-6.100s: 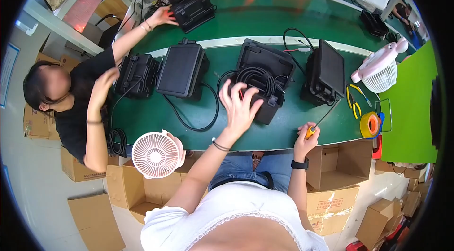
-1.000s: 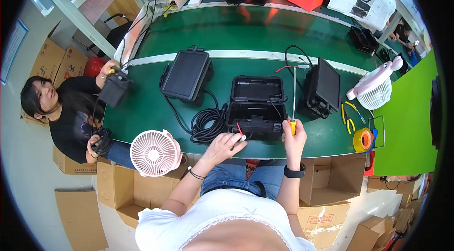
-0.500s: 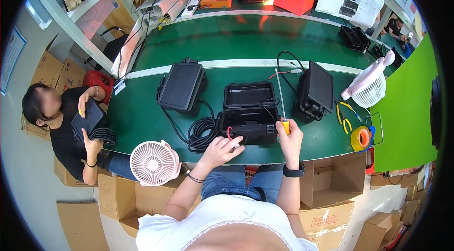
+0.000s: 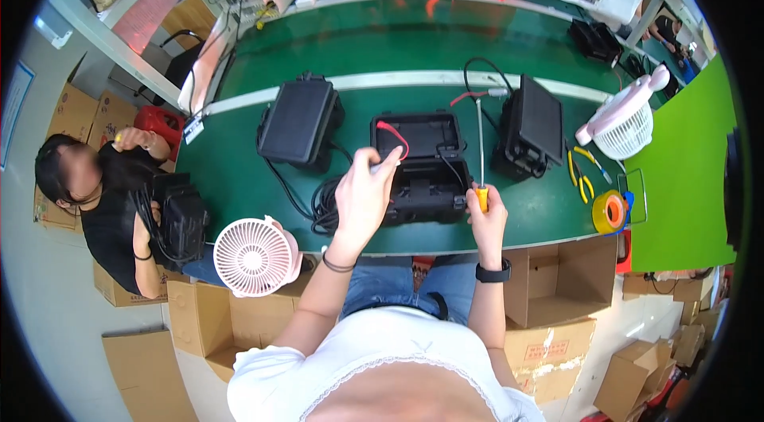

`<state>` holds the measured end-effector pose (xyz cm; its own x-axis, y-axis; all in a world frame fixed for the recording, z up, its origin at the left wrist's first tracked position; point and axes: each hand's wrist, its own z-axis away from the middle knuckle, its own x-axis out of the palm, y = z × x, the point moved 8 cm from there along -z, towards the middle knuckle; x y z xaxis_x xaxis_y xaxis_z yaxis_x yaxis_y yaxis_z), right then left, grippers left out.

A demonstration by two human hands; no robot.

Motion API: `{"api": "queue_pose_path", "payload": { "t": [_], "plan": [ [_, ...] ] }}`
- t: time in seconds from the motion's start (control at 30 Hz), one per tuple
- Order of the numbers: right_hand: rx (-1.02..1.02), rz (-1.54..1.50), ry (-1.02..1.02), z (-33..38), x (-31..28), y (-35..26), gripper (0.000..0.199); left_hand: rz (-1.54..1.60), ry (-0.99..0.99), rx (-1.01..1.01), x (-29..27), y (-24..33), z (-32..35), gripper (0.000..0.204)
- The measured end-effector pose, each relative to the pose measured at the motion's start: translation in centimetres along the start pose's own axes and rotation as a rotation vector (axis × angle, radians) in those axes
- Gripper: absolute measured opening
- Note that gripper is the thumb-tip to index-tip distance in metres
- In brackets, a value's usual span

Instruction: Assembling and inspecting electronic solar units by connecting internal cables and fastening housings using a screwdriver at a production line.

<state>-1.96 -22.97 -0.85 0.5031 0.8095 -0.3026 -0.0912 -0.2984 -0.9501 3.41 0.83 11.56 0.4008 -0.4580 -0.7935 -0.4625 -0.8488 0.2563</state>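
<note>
Green workbench [image 4: 239,183], two lanes split by white strip. I see open black case [image 4: 422,171] at near edge, centre. My left hand [image 4: 362,195] raised over case, fingers pinching small part near red wire [image 4: 394,134]. My right hand [image 4: 485,215] clenched on screwdriver [image 4: 480,151], shaft upright beside case. Pink fan [image 4: 255,256] left

This is a workshop where people put things together. A long green table [image 4: 239,183] holds many black boxes [image 4: 298,120] with wires. Pliers [image 4: 585,167] and a roll of tape [image 4: 610,211] lie there, and cardboard boxes [image 4: 557,295] sit on the floor.
</note>
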Motion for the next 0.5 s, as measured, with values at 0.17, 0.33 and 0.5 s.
{"api": "queue_pose_path", "payload": {
  "t": [0.17, 0.33, 0.5],
  "plan": [
    [0.163, -0.232, -0.033, 1.7, 0.7, 1.7, 0.022, 0.093, -0.295, 0.135, 3.7, 1.7, 1.1, 0.019],
    [0.153, -0.344, -0.035, 2.3, 0.6, 2.6, 0.016, 0.375, -0.540, 0.205, 6.4, 2.7, 1.1, 0.042],
    [0.099, -0.388, -0.093, 3.2, -0.1, 3.2, 0.015, 0.387, -0.860, 0.095, 8.2, 3.7, 3.0, 0.062]
  ]
}}
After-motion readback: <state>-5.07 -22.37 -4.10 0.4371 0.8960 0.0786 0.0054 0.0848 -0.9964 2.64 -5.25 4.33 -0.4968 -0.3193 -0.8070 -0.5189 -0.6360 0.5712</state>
